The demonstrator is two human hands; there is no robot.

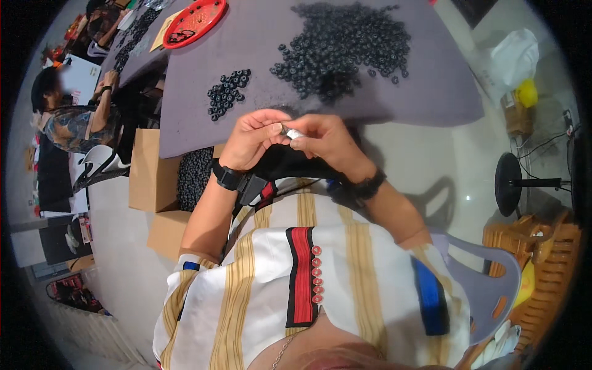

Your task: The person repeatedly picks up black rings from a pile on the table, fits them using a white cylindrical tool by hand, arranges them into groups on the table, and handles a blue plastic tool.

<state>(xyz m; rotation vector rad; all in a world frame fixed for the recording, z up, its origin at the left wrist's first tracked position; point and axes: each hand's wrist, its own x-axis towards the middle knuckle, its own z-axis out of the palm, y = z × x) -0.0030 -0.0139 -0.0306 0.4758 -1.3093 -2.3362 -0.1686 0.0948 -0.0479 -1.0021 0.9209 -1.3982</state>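
Observation:
My left hand (256,140) and my right hand (328,142) meet just off the near edge of the grey-covered table (431,98). A small dark piece (284,129), mostly hidden, is pinched in my left thumb and fingers; it looks like the round black parts on the table. Between my right thumb and fingers is a short white-silver object (295,134), its end against the dark piece. Its kind I cannot make out. Beyond my hands lie a small cluster of black ring-shaped parts (227,94) and, to the right, a large heap of them (345,49).
A red tray (196,23) with a few black bits sits at the far left of the table. Below the table's left side, a cardboard box (145,169) holds many black parts. Another person (80,120) works at far left. A black round-based stand (508,184) and orange crate (552,277) are at right.

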